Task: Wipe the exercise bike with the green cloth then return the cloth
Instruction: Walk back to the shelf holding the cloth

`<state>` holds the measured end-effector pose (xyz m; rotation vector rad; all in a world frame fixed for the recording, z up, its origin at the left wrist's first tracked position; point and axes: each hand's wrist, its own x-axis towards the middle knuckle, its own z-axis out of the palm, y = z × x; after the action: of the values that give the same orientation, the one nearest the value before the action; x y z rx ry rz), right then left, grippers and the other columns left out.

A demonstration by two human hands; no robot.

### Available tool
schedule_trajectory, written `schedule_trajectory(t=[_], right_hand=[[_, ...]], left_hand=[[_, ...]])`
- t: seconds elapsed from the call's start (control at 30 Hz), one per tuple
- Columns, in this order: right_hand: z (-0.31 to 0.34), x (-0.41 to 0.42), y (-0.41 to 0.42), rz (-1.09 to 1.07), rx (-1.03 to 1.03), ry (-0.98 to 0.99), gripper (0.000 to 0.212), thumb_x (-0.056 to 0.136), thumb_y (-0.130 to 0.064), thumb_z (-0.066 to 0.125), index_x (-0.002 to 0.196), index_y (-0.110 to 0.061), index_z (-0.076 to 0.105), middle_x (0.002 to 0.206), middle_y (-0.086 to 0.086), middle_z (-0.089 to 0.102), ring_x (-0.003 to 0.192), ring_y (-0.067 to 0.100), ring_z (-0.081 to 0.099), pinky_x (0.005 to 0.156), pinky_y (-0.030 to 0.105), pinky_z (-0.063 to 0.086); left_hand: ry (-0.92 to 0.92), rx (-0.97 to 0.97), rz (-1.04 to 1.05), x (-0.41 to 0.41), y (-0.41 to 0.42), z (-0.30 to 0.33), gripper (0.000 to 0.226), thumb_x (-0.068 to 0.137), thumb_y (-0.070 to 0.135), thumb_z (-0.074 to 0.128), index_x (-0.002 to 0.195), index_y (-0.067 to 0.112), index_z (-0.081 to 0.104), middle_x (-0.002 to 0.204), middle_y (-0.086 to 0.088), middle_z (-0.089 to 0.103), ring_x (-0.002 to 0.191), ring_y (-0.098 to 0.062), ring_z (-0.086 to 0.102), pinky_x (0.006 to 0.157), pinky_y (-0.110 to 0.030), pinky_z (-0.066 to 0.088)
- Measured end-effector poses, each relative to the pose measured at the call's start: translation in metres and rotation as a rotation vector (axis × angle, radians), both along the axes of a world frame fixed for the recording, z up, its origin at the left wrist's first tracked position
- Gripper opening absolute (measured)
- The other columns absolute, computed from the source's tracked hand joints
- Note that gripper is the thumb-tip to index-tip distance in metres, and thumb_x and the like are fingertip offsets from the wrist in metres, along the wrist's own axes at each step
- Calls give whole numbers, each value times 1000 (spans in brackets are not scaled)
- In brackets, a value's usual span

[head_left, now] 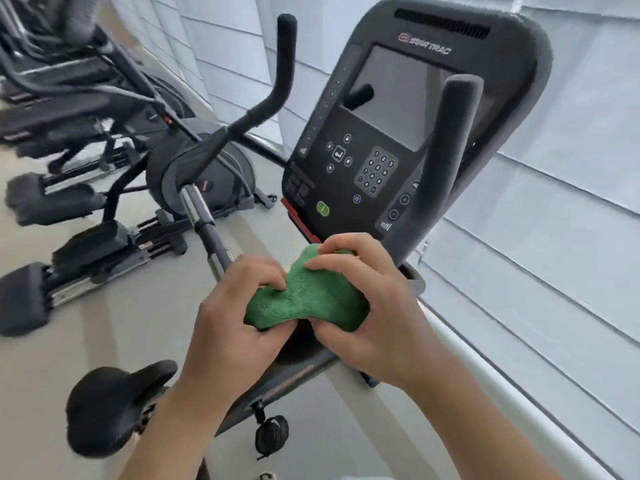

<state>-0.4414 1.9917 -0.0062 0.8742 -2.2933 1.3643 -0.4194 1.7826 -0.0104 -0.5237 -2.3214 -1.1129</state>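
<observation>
- While both hands bunch the green cloth [304,299] below the console [398,133]: left hand [239,313] and right hand [374,306] pinch its folds.
- Judgement: fold a flat pad, then wipe firmly.

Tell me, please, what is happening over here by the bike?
A person stands at an exercise bike, holding a bunched green cloth in both hands just below its console. The left hand and the right hand each pinch the cloth, seemingly folding or regathering it. The cloth is not touching the console now. The saddle sits lower left.
</observation>
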Motion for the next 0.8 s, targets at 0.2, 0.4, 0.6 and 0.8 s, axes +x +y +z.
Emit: schedule_trajectory(t=[0.2,0.4,0.6,0.8], right_hand=[[-5,-6,-56,194,143,42,59,72,-18,83,130,-20,69,132,-6,54,123,19,53,102,40,45],[-4,15,-118,411,140,-67,39,85,-20,78,122,-23,66,119,-16,63,105,9,64,85,33,57],[1,56,-188,506,194,-63,30,88,-23,72,118,-25,69,111,-15,72,99,10,67,86,34,56],[2,119,-272,602,212,-45,32,88,-21,76,119,-22,70,117,-14,67,110,13,64,92,39,55]], left_hand=[[8,8,337,61,-41,-3,39,75,6,82,103,20,59,107,5,62,101,-16,64,85,-18,47],[29,50,576,129,-83,-1,39,79,-3,76,109,21,68,116,11,69,111,-17,69,92,-19,50],[41,86,726,198,-135,1,44,80,-12,77,114,16,74,119,12,73,114,-11,70,93,-12,48],[74,103,879,269,-195,0,44,78,-21,80,111,8,75,116,9,74,113,-7,71,94,-12,50]])
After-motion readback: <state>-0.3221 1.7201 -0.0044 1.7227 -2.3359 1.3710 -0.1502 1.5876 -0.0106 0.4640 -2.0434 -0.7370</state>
